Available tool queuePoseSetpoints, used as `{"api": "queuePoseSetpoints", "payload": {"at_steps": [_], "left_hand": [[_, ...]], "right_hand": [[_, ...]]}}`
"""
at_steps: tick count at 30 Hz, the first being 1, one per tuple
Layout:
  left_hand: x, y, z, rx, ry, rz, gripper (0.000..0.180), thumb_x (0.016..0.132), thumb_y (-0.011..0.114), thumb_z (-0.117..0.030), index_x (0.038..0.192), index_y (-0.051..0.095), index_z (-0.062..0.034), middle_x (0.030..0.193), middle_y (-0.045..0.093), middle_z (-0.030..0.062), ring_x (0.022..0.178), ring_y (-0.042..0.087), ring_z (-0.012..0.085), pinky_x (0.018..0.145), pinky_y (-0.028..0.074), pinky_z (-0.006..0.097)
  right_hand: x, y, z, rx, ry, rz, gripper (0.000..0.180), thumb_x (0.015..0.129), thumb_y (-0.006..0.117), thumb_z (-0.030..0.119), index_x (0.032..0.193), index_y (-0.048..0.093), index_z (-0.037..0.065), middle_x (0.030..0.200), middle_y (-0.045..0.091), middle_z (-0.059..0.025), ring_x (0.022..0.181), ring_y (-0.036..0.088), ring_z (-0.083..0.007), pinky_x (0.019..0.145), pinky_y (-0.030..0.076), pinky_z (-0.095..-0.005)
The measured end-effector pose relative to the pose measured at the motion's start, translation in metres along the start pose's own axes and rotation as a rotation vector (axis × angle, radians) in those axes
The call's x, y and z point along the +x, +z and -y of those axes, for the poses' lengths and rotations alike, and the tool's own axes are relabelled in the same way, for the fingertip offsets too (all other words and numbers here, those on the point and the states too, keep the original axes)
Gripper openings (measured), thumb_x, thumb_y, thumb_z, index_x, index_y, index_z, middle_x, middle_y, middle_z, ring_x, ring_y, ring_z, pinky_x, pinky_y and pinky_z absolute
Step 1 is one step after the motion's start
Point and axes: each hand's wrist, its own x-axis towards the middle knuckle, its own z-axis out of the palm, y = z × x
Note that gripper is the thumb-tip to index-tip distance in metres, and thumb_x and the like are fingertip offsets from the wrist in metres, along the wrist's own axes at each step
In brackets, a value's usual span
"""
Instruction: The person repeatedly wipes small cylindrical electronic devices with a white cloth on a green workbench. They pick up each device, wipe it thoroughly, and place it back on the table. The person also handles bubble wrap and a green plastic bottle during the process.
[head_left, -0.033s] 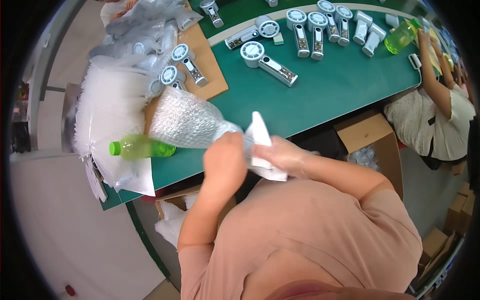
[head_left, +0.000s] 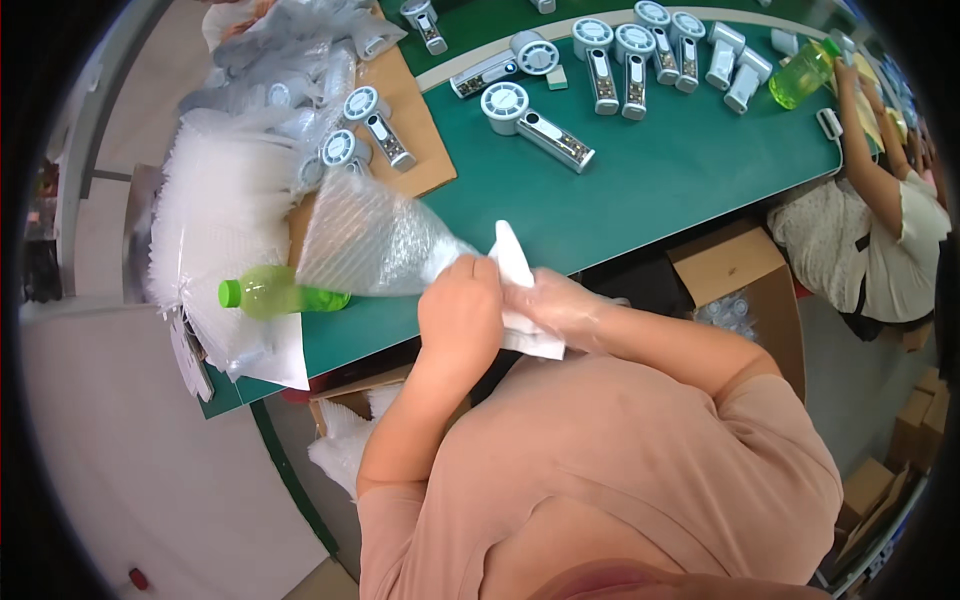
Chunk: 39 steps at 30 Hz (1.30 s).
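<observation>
Both hands meet at frame centre, the left hand (head_left: 458, 312) pinching the neck of a light, crushable bubble-wrap bag (head_left: 368, 245) while the right hand (head_left: 556, 306) clasps a thin white sheet (head_left: 515, 262), best held at its edge.

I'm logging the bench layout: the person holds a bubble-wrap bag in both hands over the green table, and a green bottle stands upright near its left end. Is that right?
Not quite. The head view shows the green bottle lying on its side, not upright. The rest holds: the left hand and right hand grip the bubble-wrap bag over the green table.
</observation>
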Motion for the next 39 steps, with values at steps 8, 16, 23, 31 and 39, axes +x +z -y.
{"api": "queuePoseSetpoints", "payload": {"at_steps": [8,16,23,31,39], "left_hand": [[0.005,-0.004,0.008,-0.408,-0.096,-0.678,0.032,0.075,0.072,0.003,0.106,0.061,0.0022,0.094,0.059,0.0152,0.081,0.058,0.0307,0.073,0.049,0.04],[0.036,0.059,0.017,-0.715,0.216,-0.455,0.018,0.084,0.064,-0.008,0.098,0.065,0.0039,0.093,0.065,0.0169,0.083,0.065,0.0343,0.077,0.05,0.038],[0.044,0.005,-0.029,-0.44,-0.107,-0.582,0.02,0.085,0.067,-0.008,0.104,0.063,-0.003,0.08,0.057,0.0148,0.072,0.06,0.0295,0.064,0.048,0.039],[0.059,-0.003,0.013,-0.859,-0.124,-0.398,0.011,0.098,0.058,-0.009,0.105,0.064,-0.0019,0.077,0.061,0.0052,0.062,0.055,0.0135,0.055,0.045,0.031],[0.055,-0.033,0.02,-1.441,-0.402,0.037,0.016,0.1,0.058,-0.016,0.104,0.064,-0.0019,0.077,0.06,-0.0013,0.057,0.047,0.0044,0.052,0.038,0.02]], "right_hand": [[-0.03,-0.018,0.024,0.476,-0.229,-0.037,0.059,0.098,0.062,0.044,0.137,0.049,0.001,0.114,0.067,-0.01,0.093,0.069,-0.0181,0.075,0.059,-0.0333],[-0.01,-0.032,-0.011,0.589,-0.337,0.257,0.043,0.102,0.054,0.042,0.128,0.054,0.007,0.096,0.066,-0.0074,0.066,0.063,-0.0156,0.053,0.054,-0.0303],[-0.039,-0.04,0.013,0.275,-0.224,-0.027,0.041,0.1,0.058,0.037,0.121,0.058,0.002,0.097,0.066,-0.0087,0.073,0.065,-0.0157,0.057,0.054,-0.0305],[-0.052,-0.056,0.031,-0.132,-0.694,0.005,0.053,0.095,0.065,0.027,0.14,0.05,0.003,0.119,0.066,-0.0118,0.102,0.067,-0.0207,0.087,0.053,-0.0334],[-0.034,-0.067,0.051,-1.027,-1.232,-0.218,0.038,0.069,0.086,0.015,0.099,0.063,0.009,0.088,0.065,-0.0119,0.081,0.065,-0.0365,0.069,0.051,-0.043]]}}
